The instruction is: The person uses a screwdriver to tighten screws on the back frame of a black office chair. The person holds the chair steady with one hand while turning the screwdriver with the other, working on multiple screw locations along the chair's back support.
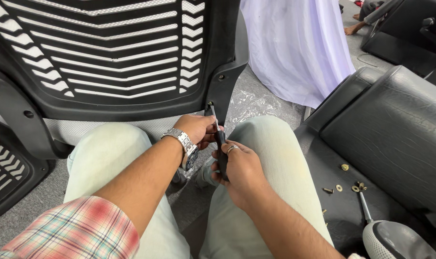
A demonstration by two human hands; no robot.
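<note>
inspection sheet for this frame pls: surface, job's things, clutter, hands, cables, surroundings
Surface: grey floor, clear plastic sheet on it.
Job's things: screwdriver with its tip at the lower corner of the black slatted chair back.
Clutter: loose screws and washers on the black seat panel.
Hands: left hand steadies the shaft; right hand grips the handle.
Cables: nothing seen.
Surroundings: white cloth, black padded seat, second mesh part.

Both hands [218, 148] grip a screwdriver [217, 132] against the black chair back [112, 57].
</note>
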